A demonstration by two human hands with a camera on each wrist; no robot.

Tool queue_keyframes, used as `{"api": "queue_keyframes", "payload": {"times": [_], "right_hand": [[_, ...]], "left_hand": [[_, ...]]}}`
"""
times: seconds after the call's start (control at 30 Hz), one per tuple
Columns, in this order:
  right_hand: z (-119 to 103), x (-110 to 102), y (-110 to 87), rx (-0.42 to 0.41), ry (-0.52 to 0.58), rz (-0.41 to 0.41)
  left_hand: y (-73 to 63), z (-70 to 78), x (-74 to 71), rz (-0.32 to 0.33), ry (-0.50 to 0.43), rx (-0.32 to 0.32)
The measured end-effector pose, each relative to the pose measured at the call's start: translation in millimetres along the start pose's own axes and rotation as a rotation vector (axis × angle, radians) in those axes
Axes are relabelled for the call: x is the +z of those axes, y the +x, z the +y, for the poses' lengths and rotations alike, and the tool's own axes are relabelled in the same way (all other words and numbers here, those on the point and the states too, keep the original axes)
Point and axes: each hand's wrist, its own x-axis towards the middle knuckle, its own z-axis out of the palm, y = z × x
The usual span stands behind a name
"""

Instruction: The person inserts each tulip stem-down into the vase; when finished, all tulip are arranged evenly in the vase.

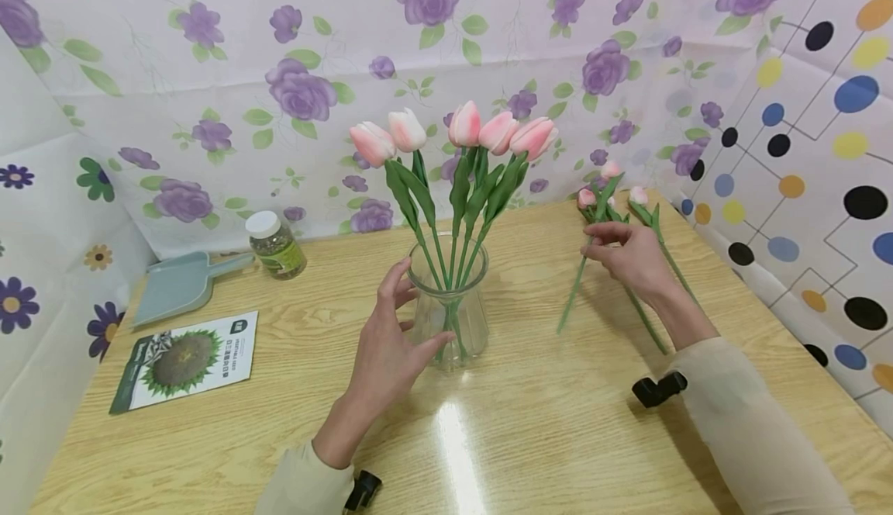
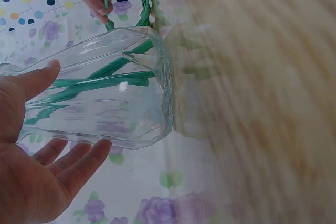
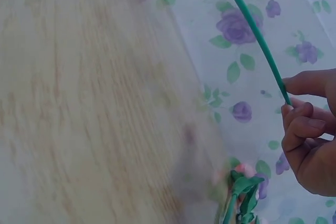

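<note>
A clear glass vase (image 1: 452,321) stands on the table with several pink-and-white artificial tulips (image 1: 463,131) fanning out of it. Their green stems (image 2: 100,81) cross inside the glass. My left hand (image 1: 392,336) holds the vase from its left side, thumb toward the front and fingers around the back; the left wrist view has the vase between thumb and fingers. Over at the right, my right hand (image 1: 631,257) pinches the stem (image 3: 257,32) of a single tulip between thumb and fingertips. That stem's lower end points down toward the vase side.
More tulips (image 1: 656,224) lie at the table's back right, below and beside my right hand. On the left are a white-capped jar (image 1: 279,251), a grey-blue dustpan (image 1: 177,286) and a seed packet (image 1: 184,360). Flowered sheets (image 1: 230,50) border the table.
</note>
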Motion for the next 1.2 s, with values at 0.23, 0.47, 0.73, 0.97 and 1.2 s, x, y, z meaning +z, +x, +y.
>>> {"api": "queue_keyframes", "payload": {"times": [0.23, 0.47, 0.73, 0.97, 1.2], "right_hand": [[-12.1, 1.4, -4.4, 0.004, 0.038, 0.062], [-22.8, 4.9, -7.4, 0.018, 0.098, 0.106], [-35.5, 9.3, -8.8, 0.005, 0.131, 0.219], [-47.7, 11.8, -12.0, -0.041, 0.182, 0.27], [-59.5, 15.3, -14.9, -0.098, 0.254, 0.315]], "left_hand": [[0.3, 0.2, 0.3, 0.0, 0.005, -0.002], [0.5, 0.5, 0.2, -0.002, 0.001, 0.003], [-0.1, -0.4, 0.5, -0.004, -0.001, -0.004], [0.1, -0.2, 0.0, -0.002, -0.001, -0.008], [-0.1, 0.3, 0.5, -0.004, -0.001, -0.005]]}}
